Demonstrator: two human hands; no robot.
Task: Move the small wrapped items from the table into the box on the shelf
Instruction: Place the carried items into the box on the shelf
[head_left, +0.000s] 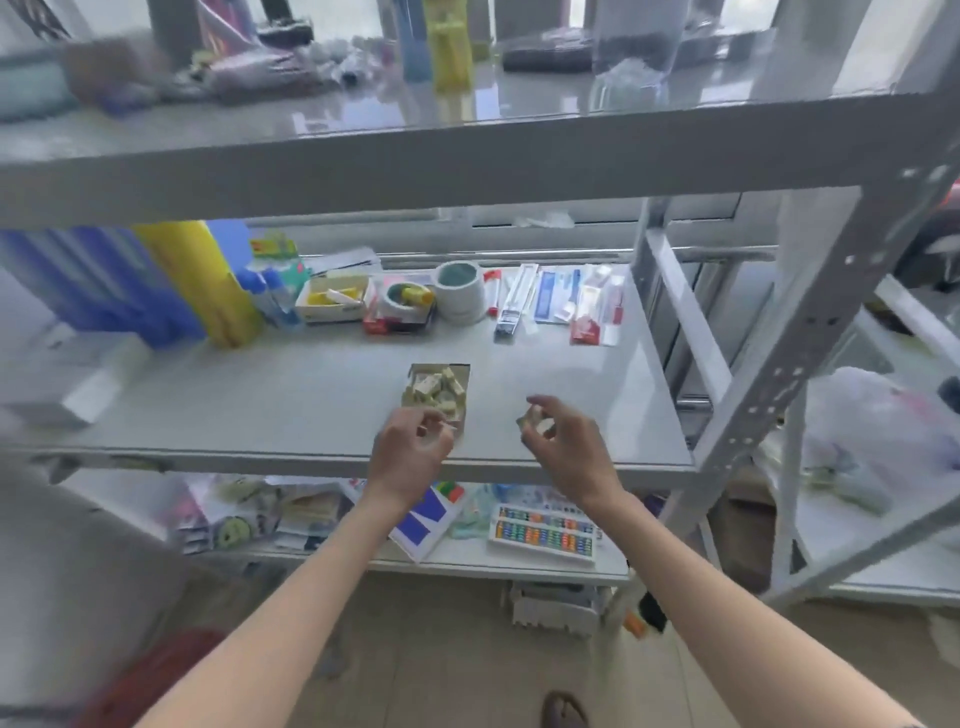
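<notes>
The right hand (563, 441) pinched 1 wrapped item (535, 423) beside the box (439, 392) on the shelf (311, 410); the left hand (410, 447) hovered at the box's near edge, fingers curled, its grip unclear. The drop step was in hand; next, the item needed carrying left over the box and releasing.

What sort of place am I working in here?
Probably a stationery stockroom or shop: a metal rack stacked with paper rolls, tape rolls, and a paint set below.

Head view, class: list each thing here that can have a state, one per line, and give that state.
box: open on the middle shelf, partly filled with wrapped items
left hand: at the box's near edge, fingers curled; whether it holds anything is unclear
right hand: holds a wrapped item above the shelf, right of the box
white cup: upright, open-topped
yellow roll: leaning
</notes>
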